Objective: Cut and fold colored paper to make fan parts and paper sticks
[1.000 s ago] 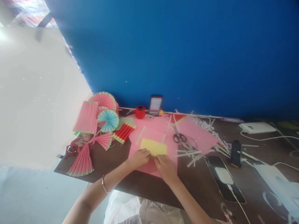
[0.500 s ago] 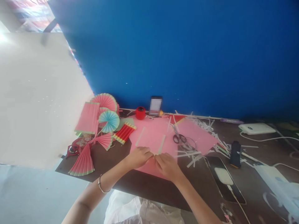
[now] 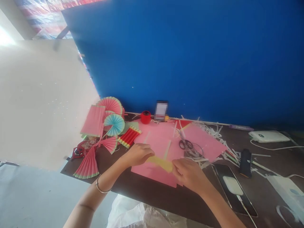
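Note:
My left hand and my right hand each pinch an end of a narrow folded yellow paper strip, held just above pink paper sheets on the dark table. A thin bracelet circles my left wrist. Both hands' fingers are closed on the strip.
Pleated pink and teal paper fans and a red pleated strip lie at the left. Scissors, white paper offcuts, a red tape roll, a phone, a black device and cables sit to the right. A blue wall stands behind.
The yellow sheet that lay flat has been folded down into a narrow strip. My hands, first together at its near edge, have moved apart along the fold, the right one further right.

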The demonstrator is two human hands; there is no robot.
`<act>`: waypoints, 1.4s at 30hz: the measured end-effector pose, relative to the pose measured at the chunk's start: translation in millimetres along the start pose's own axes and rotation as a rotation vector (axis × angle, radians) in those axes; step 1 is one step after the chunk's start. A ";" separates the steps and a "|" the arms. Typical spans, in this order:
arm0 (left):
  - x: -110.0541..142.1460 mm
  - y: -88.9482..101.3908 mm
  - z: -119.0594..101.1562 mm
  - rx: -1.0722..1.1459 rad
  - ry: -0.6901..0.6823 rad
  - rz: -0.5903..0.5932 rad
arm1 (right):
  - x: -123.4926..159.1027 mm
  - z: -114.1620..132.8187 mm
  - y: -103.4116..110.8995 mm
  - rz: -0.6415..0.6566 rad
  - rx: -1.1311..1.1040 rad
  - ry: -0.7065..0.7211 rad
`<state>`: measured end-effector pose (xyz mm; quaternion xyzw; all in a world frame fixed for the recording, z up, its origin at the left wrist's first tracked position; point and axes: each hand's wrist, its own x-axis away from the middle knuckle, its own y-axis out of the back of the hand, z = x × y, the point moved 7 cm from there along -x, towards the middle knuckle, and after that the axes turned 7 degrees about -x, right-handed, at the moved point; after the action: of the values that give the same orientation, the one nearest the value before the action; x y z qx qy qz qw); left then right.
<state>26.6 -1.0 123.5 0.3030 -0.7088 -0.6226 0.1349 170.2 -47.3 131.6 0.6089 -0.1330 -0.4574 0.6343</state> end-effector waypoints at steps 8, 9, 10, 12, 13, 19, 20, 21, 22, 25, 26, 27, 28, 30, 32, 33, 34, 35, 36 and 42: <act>11.6 12.6 46.2 0.225 0.271 -0.107 | 15.2 -42.2 11.8 -0.107 -0.093 -0.242; 9.1 13.3 43.3 0.257 0.254 -0.104 | 12.4 -42.3 11.5 -0.138 -0.142 -0.261; 5.9 13.8 38.2 0.278 0.223 -0.096 | 8.1 -39.7 10.4 -0.165 -0.191 -0.263; -0.4 13.3 26.0 0.312 0.159 -0.072 | -2.8 -32.1 2.6 -0.155 -0.259 -0.271; -2.8 12.8 20.7 0.323 0.138 -0.064 | -8.1 -28.4 -3.2 -0.126 -0.289 -0.280; -6.7 3.3 9.8 0.335 0.149 -0.027 | -18.8 -21.2 -22.0 -0.013 -0.513 -0.333; -6.8 1.4 8.9 0.339 0.146 -0.019 | -17.7 -22.2 -21.7 -0.010 -0.544 -0.346; -7.0 -0.3 8.0 0.342 0.140 -0.011 | -16.2 -23.3 -21.0 -0.008 -0.568 -0.359; -7.2 -1.6 7.3 0.347 0.134 -0.008 | -14.5 -24.6 -20.1 -0.008 -0.584 -0.371; -7.4 -4.1 7.8 0.398 0.138 -0.014 | -9.2 -29.0 -14.9 -0.044 -0.594 -0.390; -7.4 -4.0 8.6 0.432 0.144 -0.027 | -7.4 -30.6 -12.5 -0.069 -0.593 -0.396; -7.3 -3.3 9.4 0.465 0.149 -0.046 | -5.8 -32.1 -9.5 -0.101 -0.594 -0.404; -7.1 -2.2 10.2 0.495 0.152 -0.070 | -4.3 -33.2 -6.4 -0.133 -0.598 -0.412; -6.5 0.3 10.5 0.537 0.143 -0.115 | -2.3 -34.0 -0.4 -0.179 -0.609 -0.424; -4.6 2.4 11.3 0.554 0.126 -0.153 | -0.5 -34.2 6.2 -0.209 -0.609 -0.428; -2.9 2.8 13.0 0.560 0.119 -0.165 | 1.1 -35.2 10.0 -0.225 -0.605 -0.428; -0.4 2.5 16.2 0.566 0.118 -0.174 | 3.6 -37.6 14.0 -0.244 -0.599 -0.432; 2.7 1.5 21.5 0.566 0.127 -0.180 | 7.5 -42.1 18.4 -0.276 -0.593 -0.448; 6.4 0.1 29.1 0.561 0.152 -0.187 | 12.9 -48.8 22.9 -0.320 -0.590 -0.478; 21.2 -14.6 78.7 0.814 0.512 -0.289 | 40.9 -86.0 22.2 -0.482 -0.668 -0.715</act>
<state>-30.9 48.7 90.6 0.5690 -0.7893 -0.2135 0.0876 264.3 -25.3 116.4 0.1937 -0.0446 -0.7858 0.5856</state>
